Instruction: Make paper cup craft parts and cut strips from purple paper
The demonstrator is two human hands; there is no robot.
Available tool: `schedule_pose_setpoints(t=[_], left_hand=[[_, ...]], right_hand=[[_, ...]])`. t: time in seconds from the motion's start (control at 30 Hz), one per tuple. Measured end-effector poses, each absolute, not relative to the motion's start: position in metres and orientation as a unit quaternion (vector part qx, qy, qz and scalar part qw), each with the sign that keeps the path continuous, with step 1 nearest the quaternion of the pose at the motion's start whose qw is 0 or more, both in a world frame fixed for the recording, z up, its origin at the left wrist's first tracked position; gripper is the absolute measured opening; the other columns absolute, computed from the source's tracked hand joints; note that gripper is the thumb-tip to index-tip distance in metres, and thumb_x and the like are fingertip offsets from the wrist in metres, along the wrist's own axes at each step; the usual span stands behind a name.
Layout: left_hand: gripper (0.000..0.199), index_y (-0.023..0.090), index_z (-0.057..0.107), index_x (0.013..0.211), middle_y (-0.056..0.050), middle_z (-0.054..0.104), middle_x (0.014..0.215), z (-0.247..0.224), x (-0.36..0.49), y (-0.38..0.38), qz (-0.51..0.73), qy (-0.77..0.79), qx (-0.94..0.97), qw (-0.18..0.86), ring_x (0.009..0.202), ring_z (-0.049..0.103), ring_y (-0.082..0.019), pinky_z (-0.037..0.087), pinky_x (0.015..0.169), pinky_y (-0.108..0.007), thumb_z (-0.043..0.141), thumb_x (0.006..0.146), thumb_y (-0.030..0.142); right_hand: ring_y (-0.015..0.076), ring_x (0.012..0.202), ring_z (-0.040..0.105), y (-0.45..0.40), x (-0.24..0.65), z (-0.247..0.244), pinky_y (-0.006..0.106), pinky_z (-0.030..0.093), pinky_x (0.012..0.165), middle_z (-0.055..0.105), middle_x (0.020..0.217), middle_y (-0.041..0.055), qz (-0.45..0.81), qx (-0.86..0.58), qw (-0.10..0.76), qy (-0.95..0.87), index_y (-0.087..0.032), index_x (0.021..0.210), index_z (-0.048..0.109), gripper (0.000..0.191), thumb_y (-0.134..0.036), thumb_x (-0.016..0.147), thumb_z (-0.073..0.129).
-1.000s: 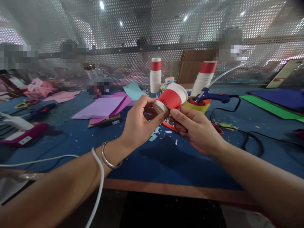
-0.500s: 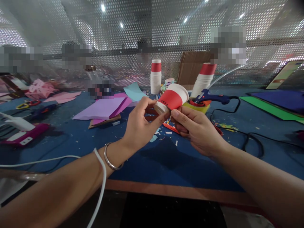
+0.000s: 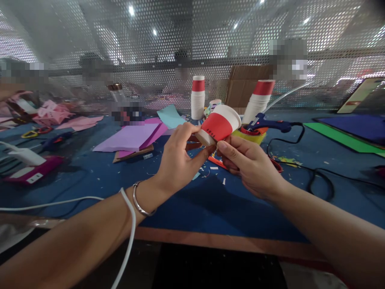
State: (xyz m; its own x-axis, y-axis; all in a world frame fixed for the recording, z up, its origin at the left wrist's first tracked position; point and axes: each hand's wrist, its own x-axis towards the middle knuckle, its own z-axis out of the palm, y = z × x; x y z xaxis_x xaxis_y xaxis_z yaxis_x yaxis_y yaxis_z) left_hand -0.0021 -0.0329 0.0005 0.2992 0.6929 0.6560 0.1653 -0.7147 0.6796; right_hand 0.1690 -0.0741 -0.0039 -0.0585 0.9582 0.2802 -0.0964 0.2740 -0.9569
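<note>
A white paper cup (image 3: 221, 123) with a red band is held tilted above the table, its rim toward the upper right. My left hand (image 3: 180, 160) is closed around the cup's base, thumb below and fingers behind. At the cup's lower side, my right hand (image 3: 248, 160) is closed in a pinch, thumb on top; whether a small piece sits between its fingertips is hidden. Behind my right hand, a blue glue gun (image 3: 269, 123) lies over a yellow container (image 3: 255, 137). Orange-handled scissors (image 3: 217, 161) lie partly hidden under the hands.
Two stacks of paper cups, one upright (image 3: 197, 98) and one leaning (image 3: 260, 98), stand at the back. Purple paper (image 3: 129, 136) lies left, green and blue sheets (image 3: 339, 136) right. A white cable (image 3: 130, 237) crosses my left forearm. A power strip (image 3: 34, 170) is far left.
The cup has turned slightly in my fingers, its printed marks shifting a little to the right. Both hands stay nearly in place.
</note>
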Motion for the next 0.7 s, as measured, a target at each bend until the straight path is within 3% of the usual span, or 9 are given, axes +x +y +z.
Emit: schedule_pose_setpoints(t=[0.17, 0.3, 0.47, 0.57, 0.7], left_hand=[[0.038, 0.022, 0.059, 0.108, -0.008, 0.069, 0.111, 0.001, -0.003, -0.03, 0.532, 0.269, 0.76, 0.257, 0.102, 0.069, -0.023, 0.062, 0.09, -0.04, 0.083, 0.079, 0.028], [0.045, 0.021, 0.059, 0.11, -0.008, 0.071, 0.11, 0.001, 0.001, -0.024, 0.546, 0.262, 0.676, 0.419, 0.101, 0.07, -0.021, 0.061, 0.088, -0.036, 0.086, 0.077, 0.035], [0.037, 0.021, 0.063, 0.103, -0.006, 0.072, 0.105, -0.002, 0.002, -0.017, 0.523, 0.261, 0.589, 0.558, 0.096, 0.071, -0.019, 0.061, 0.091, -0.037, 0.084, 0.079, 0.039], [0.036, 0.021, 0.063, 0.097, -0.005, 0.072, 0.101, -0.002, 0.001, -0.017, 0.508, 0.256, 0.578, 0.586, 0.093, 0.071, -0.019, 0.062, 0.091, -0.038, 0.086, 0.077, 0.039], [0.038, 0.021, 0.061, 0.098, -0.004, 0.073, 0.097, -0.001, 0.0, -0.019, 0.523, 0.25, 0.605, 0.545, 0.091, 0.071, -0.018, 0.061, 0.09, -0.038, 0.086, 0.076, 0.04]], right_hand=[[0.0059, 0.048, 0.029, -0.075, 0.168, -0.003, 0.024, 0.015, 0.042, 0.038, 0.058, -0.0074, 0.467, -0.379, 0.571, -0.559, -0.02, 0.074, 0.053, 0.042, -0.054, 0.086, 0.074], [0.0063, 0.049, 0.028, -0.076, 0.167, 0.0, 0.025, 0.016, 0.043, 0.038, 0.058, -0.0071, 0.46, -0.375, 0.575, -0.563, -0.02, 0.073, 0.053, 0.043, -0.056, 0.085, 0.074], [0.0065, 0.049, 0.026, -0.073, 0.168, -0.001, 0.026, 0.015, 0.043, 0.039, 0.059, -0.0073, 0.466, -0.359, 0.573, -0.571, -0.02, 0.075, 0.056, 0.039, -0.053, 0.087, 0.073], [0.0064, 0.05, 0.027, -0.072, 0.169, -0.002, 0.026, 0.016, 0.044, 0.039, 0.06, -0.0072, 0.463, -0.367, 0.572, -0.569, -0.02, 0.075, 0.056, 0.039, -0.052, 0.087, 0.073], [0.0065, 0.05, 0.026, -0.072, 0.169, -0.003, 0.026, 0.016, 0.044, 0.039, 0.061, -0.0071, 0.46, -0.364, 0.572, -0.573, -0.02, 0.077, 0.057, 0.038, -0.053, 0.087, 0.073]])
